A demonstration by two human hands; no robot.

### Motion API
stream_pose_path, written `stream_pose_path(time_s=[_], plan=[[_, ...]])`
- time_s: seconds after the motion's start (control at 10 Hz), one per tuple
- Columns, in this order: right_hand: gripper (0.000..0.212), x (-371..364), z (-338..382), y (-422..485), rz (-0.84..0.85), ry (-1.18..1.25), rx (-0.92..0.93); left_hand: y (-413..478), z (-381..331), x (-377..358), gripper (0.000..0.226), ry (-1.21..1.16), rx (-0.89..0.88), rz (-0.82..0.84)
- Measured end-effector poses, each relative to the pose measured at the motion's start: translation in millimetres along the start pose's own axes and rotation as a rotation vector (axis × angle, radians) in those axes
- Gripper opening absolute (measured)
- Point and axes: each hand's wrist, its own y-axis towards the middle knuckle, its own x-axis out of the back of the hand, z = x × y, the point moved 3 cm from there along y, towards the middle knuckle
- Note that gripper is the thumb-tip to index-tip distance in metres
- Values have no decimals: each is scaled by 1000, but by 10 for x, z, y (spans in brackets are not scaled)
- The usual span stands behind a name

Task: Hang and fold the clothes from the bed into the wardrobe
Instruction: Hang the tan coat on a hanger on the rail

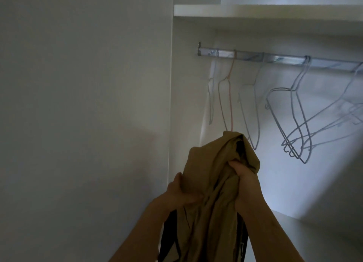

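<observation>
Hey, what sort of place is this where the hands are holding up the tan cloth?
Most likely the inside of a white wardrobe: a shiny metal hanging rail carries bare wire hangers, a white shelf runs above it, and the left hand and right hand grip a tan fabric garment.

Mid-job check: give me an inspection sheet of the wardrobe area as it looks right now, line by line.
Surface: shelf above the rail; its top is hidden. Bed not in view.
Job's things: tan garment bunched, held up below the rail; dark cloth hangs under it, same piece or not unclear. Bare wire hangers hang on the rail.
Clutter: nothing seen.
Grippers: left hand grips the garment's left side; right hand grips its bunched middle.
Cables: nothing seen.
Surroundings: dim; plain panel at left; light falls on the back wall.
</observation>
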Motion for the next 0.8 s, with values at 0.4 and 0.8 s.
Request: stream_pose_path(time_s=[0.4,0.8], plan=[[31,-12,-12,432,-13,-78,5,-91,-365,372,20,-361,-121,-266],[38,-90,-59,569,300,-520,10,-771,-1275,769,52,-1319,-561,-205]])
